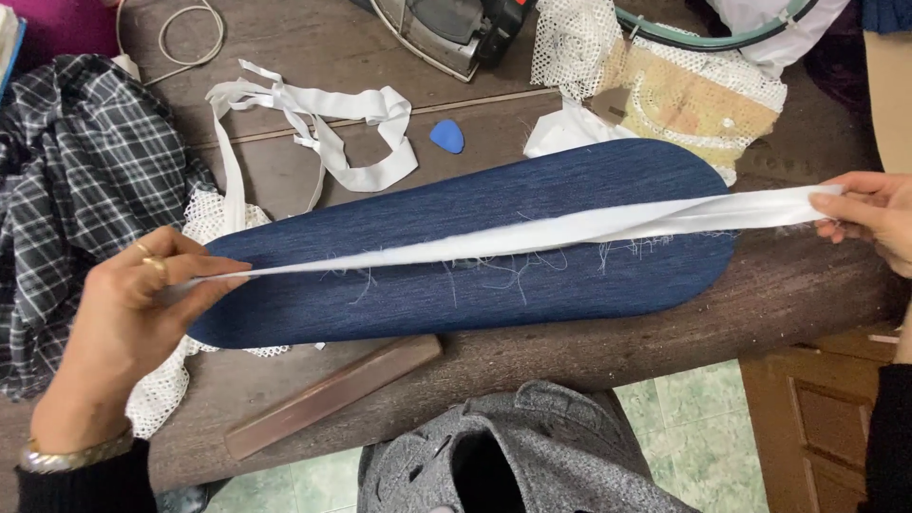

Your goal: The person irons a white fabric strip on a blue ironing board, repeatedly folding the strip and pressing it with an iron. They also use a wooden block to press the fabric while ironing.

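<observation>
Hands [123, 313] [869, 218] pinching white fabric strip [532, 233] taut over denim pad [465, 242] on desk [570, 356]; fold seemingly half-formed, frayed threads untrimmed, iron [456, 28] untouched.

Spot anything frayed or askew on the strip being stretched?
Yes. The white fabric strip pulled taut between left hand and right hand sheds loose threads along its lower edge over the blue sleeve board, and it twists near the right end.
</observation>
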